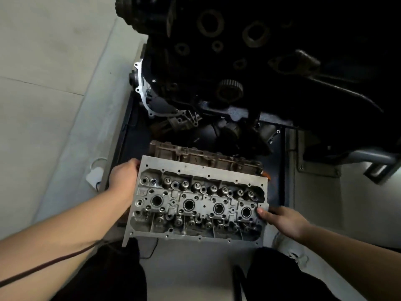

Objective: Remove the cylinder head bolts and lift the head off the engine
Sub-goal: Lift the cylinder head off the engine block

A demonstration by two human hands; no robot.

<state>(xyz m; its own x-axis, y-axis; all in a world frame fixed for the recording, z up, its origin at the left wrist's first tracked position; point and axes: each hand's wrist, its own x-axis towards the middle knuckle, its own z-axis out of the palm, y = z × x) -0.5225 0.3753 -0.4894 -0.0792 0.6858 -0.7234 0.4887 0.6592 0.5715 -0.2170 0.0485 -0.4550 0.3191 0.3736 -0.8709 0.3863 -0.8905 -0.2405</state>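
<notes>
The silver cylinder head [201, 168] is held in front of me, its top face up, showing valve springs and four round plug wells. My left hand [123, 181] grips its left end, fingers curled under the edge. My right hand [282, 218] grips the right end, thumb on the top corner. The dark engine block [238, 61] stands above and beyond the head, apart from it. No bolts are visible in the head's holes.
A second brownish metal casting [195, 155] lies just behind the head on a dark base [130, 135]. A grey stand leg [377, 161] is at the right. A white tag [95, 174] lies on the pale floor at left. My dark trouser legs are below.
</notes>
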